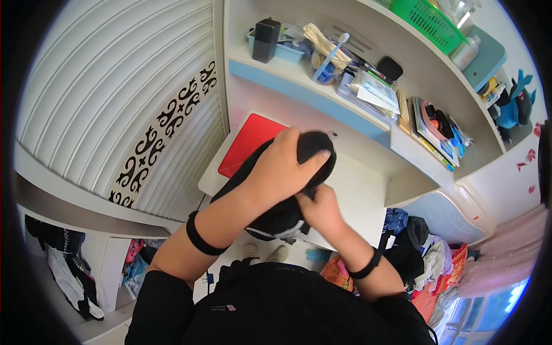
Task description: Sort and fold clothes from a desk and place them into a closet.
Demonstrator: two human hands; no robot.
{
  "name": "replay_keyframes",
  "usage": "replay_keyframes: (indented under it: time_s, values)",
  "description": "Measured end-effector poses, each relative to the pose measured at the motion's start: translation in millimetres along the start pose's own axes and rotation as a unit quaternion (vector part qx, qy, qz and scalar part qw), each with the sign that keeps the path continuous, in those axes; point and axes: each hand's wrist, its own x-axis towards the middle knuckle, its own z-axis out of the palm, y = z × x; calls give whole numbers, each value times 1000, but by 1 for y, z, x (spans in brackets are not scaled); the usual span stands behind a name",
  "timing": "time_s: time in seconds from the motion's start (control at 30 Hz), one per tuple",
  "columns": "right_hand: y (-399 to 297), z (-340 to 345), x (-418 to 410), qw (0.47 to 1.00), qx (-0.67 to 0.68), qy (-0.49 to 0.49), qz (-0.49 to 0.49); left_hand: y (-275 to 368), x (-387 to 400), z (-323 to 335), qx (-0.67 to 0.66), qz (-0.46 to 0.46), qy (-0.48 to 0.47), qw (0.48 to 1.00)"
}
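Note:
A bundled black cloth item (317, 144) with a pale grey strip along its lower edge is held up over the white desk (360, 189). My left hand (276, 168) lies across its upper part and grips it, thumb stretched out over the dark fabric. Lower and to the right, my right hand (321, 211) pinches the cloth near its side, close below my left thumb. Much of the bundle is covered by my left hand and forearm, so its exact kind cannot be told. Behind it, a flat red rectangular object (254, 138) lies on the desk's left end.
Above the desk, a shelf holds a black box-shaped device (266, 41), a clear cup (325, 71) and papers (375, 92). A green basket (429, 23) stands higher up. White louvred doors (129, 86) rise at left. Clothes (431, 258) are piled at right.

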Motion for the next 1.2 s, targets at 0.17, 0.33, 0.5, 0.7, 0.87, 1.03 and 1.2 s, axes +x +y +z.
replay_keyframes:
  time_s: [0.17, 0.33, 0.5, 0.7, 0.87, 1.03, 1.2]
  values:
    - [-48, -36, 2, 979, 171, -71, 86, -45, -12, -13, -271, 73, -74, 957]
    - [-88, -46, -6, 943, 314, -75, 81, -78, -46, -30, -274, 72, -41, 958]
    - [-125, -48, -24, 965, 197, -147, -94, -117, -70, -40, -189, 90, -80, 975]
    - [-170, -81, -23, 975, 155, -57, -149, -162, -99, -28, -172, 141, -180, 958]
    - [-179, -132, -32, 957, -25, 59, -282, -188, -147, 26, 98, 114, -327, 933]
    - [-183, -158, -52, 939, -120, 112, -303, -209, -159, 83, -161, 31, -287, 944]
    - [-175, -187, -76, 935, -133, 170, -280, -206, -156, 137, -94, 33, -264, 959]
